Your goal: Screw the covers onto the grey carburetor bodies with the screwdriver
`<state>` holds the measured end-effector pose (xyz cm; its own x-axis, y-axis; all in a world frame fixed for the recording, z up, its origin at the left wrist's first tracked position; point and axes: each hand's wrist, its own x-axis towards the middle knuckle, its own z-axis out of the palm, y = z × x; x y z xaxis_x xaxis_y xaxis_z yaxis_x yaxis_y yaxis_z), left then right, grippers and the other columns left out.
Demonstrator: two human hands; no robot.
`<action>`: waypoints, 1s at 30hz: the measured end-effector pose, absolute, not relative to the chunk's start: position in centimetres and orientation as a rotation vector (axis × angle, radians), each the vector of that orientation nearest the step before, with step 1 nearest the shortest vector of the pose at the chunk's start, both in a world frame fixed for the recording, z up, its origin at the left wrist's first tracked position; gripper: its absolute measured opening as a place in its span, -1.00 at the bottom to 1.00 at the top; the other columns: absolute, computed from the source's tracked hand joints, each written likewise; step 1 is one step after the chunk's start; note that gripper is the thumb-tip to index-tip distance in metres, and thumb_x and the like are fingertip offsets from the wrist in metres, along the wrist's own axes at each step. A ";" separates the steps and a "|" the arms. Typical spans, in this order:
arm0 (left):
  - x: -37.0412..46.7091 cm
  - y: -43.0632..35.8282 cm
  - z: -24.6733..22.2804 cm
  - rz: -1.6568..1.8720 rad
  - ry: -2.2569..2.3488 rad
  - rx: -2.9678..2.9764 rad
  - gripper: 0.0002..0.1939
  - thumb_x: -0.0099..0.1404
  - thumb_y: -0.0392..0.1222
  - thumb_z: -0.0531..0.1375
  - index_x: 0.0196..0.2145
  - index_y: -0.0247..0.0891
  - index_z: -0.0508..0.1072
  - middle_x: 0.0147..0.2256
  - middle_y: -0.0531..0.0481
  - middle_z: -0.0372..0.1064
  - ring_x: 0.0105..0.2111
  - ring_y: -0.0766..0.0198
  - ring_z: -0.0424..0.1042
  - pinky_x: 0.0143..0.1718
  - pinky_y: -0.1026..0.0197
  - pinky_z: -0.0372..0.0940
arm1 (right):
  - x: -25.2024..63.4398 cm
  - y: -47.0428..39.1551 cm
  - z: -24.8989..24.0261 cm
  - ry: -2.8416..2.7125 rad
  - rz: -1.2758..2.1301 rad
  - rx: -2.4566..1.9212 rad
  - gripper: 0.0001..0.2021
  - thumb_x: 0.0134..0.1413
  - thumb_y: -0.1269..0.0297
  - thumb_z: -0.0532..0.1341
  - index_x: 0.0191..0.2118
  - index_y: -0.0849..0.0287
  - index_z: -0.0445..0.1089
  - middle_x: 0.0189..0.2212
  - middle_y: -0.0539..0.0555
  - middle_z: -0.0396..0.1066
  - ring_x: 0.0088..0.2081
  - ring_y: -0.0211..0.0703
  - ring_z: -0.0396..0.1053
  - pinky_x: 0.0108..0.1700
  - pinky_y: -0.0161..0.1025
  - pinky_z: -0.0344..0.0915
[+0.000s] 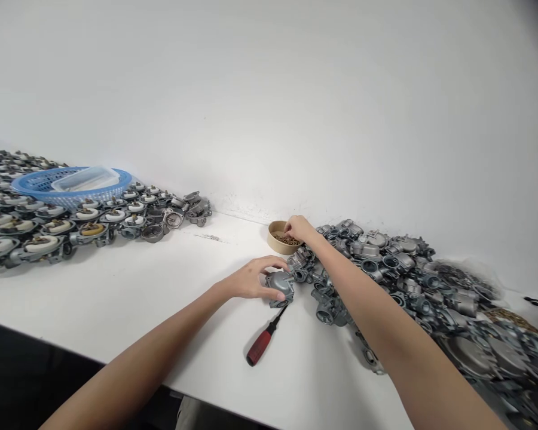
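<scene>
My left hand (260, 279) is wrapped around a grey metal carburetor (280, 285) standing on the white table, its rounded bowl cover facing up. My right hand (298, 228) reaches into a round tan tub (276, 245) of small brass-coloured screws (287, 239). Its fingers are bent together and pointed down among the screws; whatever is between them is too small to make out. Just in front of the carburetor lies a screwdriver (260, 346) with a red and black handle, its shaft pointing at the carburetor.
A heap of carburetors (381, 257) spreads along the right, under my right forearm. Rows of carburetor bodies with white floats (89, 214) fill the left side, with a blue basket (31, 184) holding a clear plastic tray (87, 178). Loose metal bowl covers (174, 218) lie beside them. A white wall stands behind.
</scene>
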<state>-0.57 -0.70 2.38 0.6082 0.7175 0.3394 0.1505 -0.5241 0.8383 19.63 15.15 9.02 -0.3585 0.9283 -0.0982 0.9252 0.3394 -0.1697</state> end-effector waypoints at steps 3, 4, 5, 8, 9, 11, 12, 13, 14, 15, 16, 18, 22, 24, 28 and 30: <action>-0.5 -0.3 2.4 1.063 0.863 1.854 -0.56 0.21 0.12 0.40 -0.04 -0.12 0.53 0.07 -0.12 0.49 0.02 0.02 0.51 -0.01 0.04 0.43 | 19.4 13.5 10.2 -2.491 0.350 -1.623 -0.75 0.37 0.16 0.25 -0.02 0.25 0.46 -0.04 0.14 0.47 -0.06 -0.10 0.48 0.02 -0.07 0.48; -0.6 -0.2 2.5 1.148 0.925 1.786 -0.60 0.24 0.12 0.37 -0.07 -0.15 0.53 0.00 -0.12 0.52 -0.06 0.06 0.54 -0.07 0.06 0.45 | 19.2 12.7 10.4 -2.467 0.371 -1.569 -0.75 0.37 0.16 0.24 -0.03 0.25 0.46 -0.04 0.13 0.48 -0.05 -0.09 0.48 0.02 -0.06 0.48; -0.6 0.0 2.5 1.227 0.974 1.722 -0.62 0.26 0.12 0.35 -0.09 -0.17 0.52 -0.07 -0.12 0.54 -0.13 0.09 0.56 -0.14 0.09 0.47 | 19.0 11.7 10.6 -2.443 0.396 -1.515 -0.76 0.37 0.16 0.25 -0.04 0.25 0.47 -0.05 0.13 0.48 -0.05 -0.09 0.48 0.03 -0.05 0.48; -1.0 0.5 2.5 1.361 1.033 1.603 -0.60 0.29 0.11 0.32 -0.07 -0.22 0.48 -0.17 -0.11 0.53 -0.25 0.15 0.56 -0.28 0.15 0.47 | 18.1 8.5 10.9 -2.391 0.508 -1.377 -0.77 0.35 0.17 0.27 -0.09 0.26 0.49 -0.11 0.10 0.52 -0.06 -0.10 0.50 0.04 -0.05 0.48; -1.2 0.7 2.6 1.373 1.023 1.583 -0.59 0.28 0.10 0.33 -0.06 -0.23 0.47 -0.19 -0.10 0.54 -0.27 0.16 0.56 -0.31 0.16 0.47 | 17.9 7.5 10.9 -2.378 0.553 -1.344 -0.78 0.33 0.18 0.29 -0.11 0.26 0.51 -0.15 0.09 0.53 -0.10 -0.12 0.51 0.02 -0.07 0.48; -1.3 0.7 2.7 1.395 0.981 1.536 -0.59 0.22 0.07 0.38 -0.09 -0.24 0.49 -0.22 -0.09 0.55 -0.29 0.16 0.56 -0.33 0.17 0.48 | 17.5 5.8 11.0 -2.344 0.642 -1.298 -0.80 0.27 0.20 0.34 -0.15 0.26 0.54 -0.26 0.06 0.56 -0.20 -0.17 0.53 -0.06 -0.12 0.50; -1.3 0.7 2.9 1.407 0.958 1.514 -0.60 0.19 0.05 0.40 -0.12 -0.25 0.50 -0.24 -0.08 0.56 -0.29 0.16 0.57 -0.33 0.17 0.49 | 17.3 5.2 11.0 -2.322 0.683 -1.281 -0.81 0.24 0.21 0.36 -0.18 0.26 0.56 -0.32 0.05 0.56 -0.25 -0.18 0.53 -0.12 -0.17 0.50; -1.3 0.6 3.0 1.420 0.941 1.494 -0.62 0.17 0.03 0.42 -0.16 -0.26 0.52 -0.25 -0.08 0.57 -0.28 0.14 0.58 -0.31 0.15 0.51 | 17.3 4.7 11.1 -2.298 0.723 -1.268 -0.82 0.20 0.22 0.38 -0.20 0.25 0.58 -0.37 0.05 0.57 -0.31 -0.20 0.53 -0.18 -0.22 0.49; -1.3 0.5 3.1 1.430 0.935 1.478 -0.63 0.16 0.02 0.43 -0.20 -0.27 0.54 -0.27 -0.09 0.58 -0.27 0.13 0.59 -0.30 0.14 0.52 | 17.3 4.3 11.3 -2.273 0.764 -1.257 -0.83 0.17 0.23 0.39 -0.23 0.24 0.61 -0.41 0.06 0.57 -0.35 -0.21 0.53 -0.24 -0.26 0.47; -1.2 0.3 3.2 1.435 0.938 1.467 -0.64 0.15 0.01 0.44 -0.22 -0.28 0.56 -0.28 -0.10 0.59 -0.26 0.11 0.59 -0.29 0.12 0.53 | 17.3 4.0 11.4 -2.248 0.807 -1.246 -0.84 0.13 0.23 0.41 -0.26 0.23 0.63 -0.44 0.07 0.57 -0.38 -0.21 0.53 -0.28 -0.30 0.45; -1.1 0.2 3.3 1.434 0.944 1.460 -0.65 0.14 0.01 0.45 -0.23 -0.29 0.57 -0.29 -0.11 0.60 -0.25 0.08 0.60 -0.27 0.10 0.54 | 17.4 3.8 11.5 -2.225 0.851 -1.234 -0.84 0.11 0.23 0.41 -0.28 0.23 0.64 -0.45 0.08 0.58 -0.40 -0.21 0.54 -0.31 -0.32 0.44; -1.0 0.0 3.4 1.417 0.952 1.448 -0.64 0.12 0.00 0.46 -0.24 -0.31 0.60 -0.31 -0.13 0.62 -0.25 0.04 0.62 -0.24 0.06 0.56 | 17.5 3.5 11.7 -2.183 0.941 -1.210 -0.84 0.06 0.23 0.43 -0.31 0.22 0.65 -0.45 0.10 0.59 -0.40 -0.18 0.55 -0.33 -0.33 0.45; -0.8 -0.1 3.3 1.401 0.944 1.424 -0.66 0.13 0.00 0.46 -0.25 -0.31 0.63 -0.30 -0.14 0.64 -0.22 -0.01 0.64 -0.16 -0.01 0.58 | 17.7 3.0 11.9 -2.128 1.085 -1.177 -0.86 0.01 0.27 0.44 -0.31 0.22 0.66 -0.42 0.13 0.61 -0.37 -0.15 0.58 -0.27 -0.27 0.54; -0.7 -0.1 3.2 1.401 0.940 1.409 -0.66 0.13 0.00 0.46 -0.25 -0.31 0.64 -0.31 -0.14 0.65 -0.22 -0.01 0.64 -0.15 -0.02 0.58 | 17.9 2.8 12.1 -2.115 1.109 -1.172 -0.89 -0.01 0.32 0.44 -0.32 0.23 0.66 -0.43 0.12 0.60 -0.35 -0.12 0.59 -0.22 -0.23 0.57; -1.2 0.1 3.6 1.396 0.931 1.390 -0.66 0.12 -0.01 0.47 -0.24 -0.32 0.67 -0.26 -0.17 0.65 -0.20 -0.03 0.64 -0.14 -0.02 0.58 | 19.2 1.8 12.7 -2.063 0.972 -1.184 -0.90 0.01 0.40 0.41 -0.29 0.23 0.64 -0.39 0.13 0.61 -0.31 -0.09 0.59 -0.18 -0.17 0.58; -1.9 0.2 3.9 1.366 0.915 1.396 -0.66 0.11 -0.01 0.47 -0.25 -0.32 0.68 -0.26 -0.19 0.65 -0.19 -0.03 0.63 -0.14 -0.02 0.58 | 20.3 0.9 12.9 -1.993 0.834 -1.185 -0.89 0.06 0.37 0.39 -0.25 0.22 0.62 -0.31 0.15 0.61 -0.27 -0.08 0.59 -0.13 -0.14 0.57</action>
<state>-1.88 0.23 3.89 0.0980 0.9540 0.2833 -0.1012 -0.2736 0.9565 20.30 0.90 12.86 -0.3678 0.9042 0.2170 0.4803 0.3846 -0.7883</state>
